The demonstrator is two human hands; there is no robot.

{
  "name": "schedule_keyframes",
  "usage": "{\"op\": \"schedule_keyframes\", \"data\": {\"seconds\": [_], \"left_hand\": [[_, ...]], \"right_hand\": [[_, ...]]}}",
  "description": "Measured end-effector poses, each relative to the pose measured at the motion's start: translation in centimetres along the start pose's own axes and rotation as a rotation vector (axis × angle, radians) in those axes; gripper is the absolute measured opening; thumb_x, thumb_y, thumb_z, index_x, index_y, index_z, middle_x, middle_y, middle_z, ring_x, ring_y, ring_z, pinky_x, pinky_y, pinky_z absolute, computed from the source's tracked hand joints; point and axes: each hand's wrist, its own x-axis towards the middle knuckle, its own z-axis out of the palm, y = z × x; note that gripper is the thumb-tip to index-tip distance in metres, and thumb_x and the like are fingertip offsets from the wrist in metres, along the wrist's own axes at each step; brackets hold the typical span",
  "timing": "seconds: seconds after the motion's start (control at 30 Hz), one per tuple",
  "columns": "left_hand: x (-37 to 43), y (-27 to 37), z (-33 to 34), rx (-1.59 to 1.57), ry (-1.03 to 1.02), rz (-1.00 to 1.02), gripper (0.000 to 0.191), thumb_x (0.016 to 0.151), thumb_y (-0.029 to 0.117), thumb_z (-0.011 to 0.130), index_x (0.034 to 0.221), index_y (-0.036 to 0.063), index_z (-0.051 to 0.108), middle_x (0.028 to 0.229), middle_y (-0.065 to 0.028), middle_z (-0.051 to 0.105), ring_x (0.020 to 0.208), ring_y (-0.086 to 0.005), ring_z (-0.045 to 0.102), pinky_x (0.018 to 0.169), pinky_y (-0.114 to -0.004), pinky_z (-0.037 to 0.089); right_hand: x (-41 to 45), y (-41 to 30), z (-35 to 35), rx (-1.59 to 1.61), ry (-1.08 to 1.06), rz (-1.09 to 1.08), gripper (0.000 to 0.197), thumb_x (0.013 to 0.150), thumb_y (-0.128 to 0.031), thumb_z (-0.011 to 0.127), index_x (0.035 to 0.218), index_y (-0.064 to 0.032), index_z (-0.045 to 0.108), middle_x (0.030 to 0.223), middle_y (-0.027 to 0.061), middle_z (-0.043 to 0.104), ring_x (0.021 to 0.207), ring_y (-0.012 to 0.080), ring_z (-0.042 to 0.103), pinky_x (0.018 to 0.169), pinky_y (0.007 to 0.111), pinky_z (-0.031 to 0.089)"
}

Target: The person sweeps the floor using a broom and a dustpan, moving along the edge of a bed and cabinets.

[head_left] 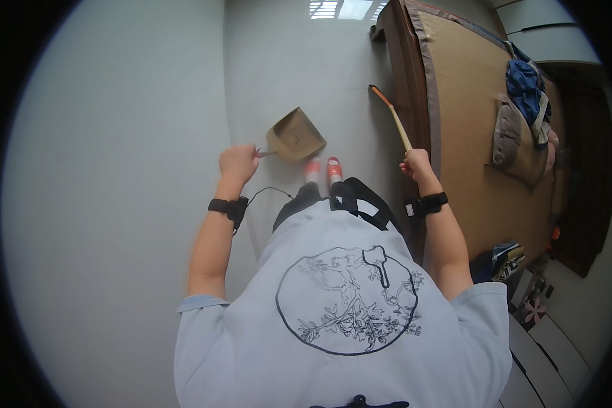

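Note:
My left hand (pixel 238 164) grips the handle of a tan plastic dustpan (pixel 297 136), whose pan is in front of my feet with its lip turned to the right. Some small dark bits show inside the pan. In my right hand (pixel 417 164) is the pale stick of a broom (pixel 400 126). It reaches forward along the side of the bed, and its far part is orange with a dark tip. The broom's bristles cannot be made out. Broom and dustpan are apart. Each wrist wears a black strap with a small device.
A wooden bed (pixel 418 66) with a tan mat (pixel 469 102) runs along my right. On it lie a pillow (pixel 520 145), blue clothing (pixel 525 81) and folded clothes (pixel 507 260). A pale wall (pixel 132 153) rises on my left. Pale floor tiles (pixel 296 61) stretch ahead between them.

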Motion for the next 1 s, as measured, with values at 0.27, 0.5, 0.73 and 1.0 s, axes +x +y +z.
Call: {"op": "schedule_keyframes", "data": {"seconds": [0.27, 0.5, 0.73, 1.0], "left_hand": [[1.8, 1.5, 0.4, 0.064, 0.027, -0.071, 0.010, 0.067, 0.021, 0.057, 0.070, 0.0113, 0.059, 0.063, -0.0091, 0.058, 0.061, -0.0271, 0.057, 0.053, -0.038, 0.044], [2.4, 1.6, 1.5, 0.082, 0.036, -0.057, 0.010, 0.066, 0.021, 0.057, 0.071, 0.0117, 0.058, 0.065, -0.0087, 0.058, 0.061, -0.0262, 0.057, 0.053, -0.037, 0.045], [3.6, 0.8, 1.3, 0.114, 0.023, -0.050, 0.011, 0.065, 0.022, 0.058, 0.071, 0.0125, 0.057, 0.064, -0.0068, 0.057, 0.061, -0.0247, 0.057, 0.053, -0.036, 0.045], [3.0, 1.3, 1.3, 0.116, -0.009, -0.111, 0.012, 0.064, 0.022, 0.058, 0.072, 0.0122, 0.056, 0.064, -0.0063, 0.057, 0.062, -0.0244, 0.057, 0.053, -0.036, 0.045]], "right_hand": [[3.1, 3.5, -0.3, -1.136, -0.078, -0.155, 0.024, 0.070, -0.009, 0.045, 0.084, 0.0089, 0.054, 0.070, 0.0222, 0.058, 0.066, 0.0316, 0.060, 0.057, 0.033, 0.049], [-1.9, 7.1, -4.7, -0.904, -0.220, -0.051, 0.023, 0.073, -0.008, 0.049, 0.088, 0.0077, 0.047, 0.069, 0.0195, 0.056, 0.058, 0.0268, 0.058, 0.045, 0.034, 0.046], [-5.1, 2.7, -2.5, -0.244, -0.506, 0.143, 0.008, 0.076, -0.005, 0.049, 0.071, -0.0013, 0.044, 0.056, 0.0015, 0.041, 0.040, 0.0094, 0.040, 0.034, 0.024, 0.033], [-4.3, -0.6, -1.9, -0.085, -0.748, 0.161, 0.009, 0.076, -0.005, 0.049, 0.069, -0.0049, 0.043, 0.055, -0.0019, 0.038, 0.039, 0.0041, 0.032, 0.034, 0.017, 0.025]]}}
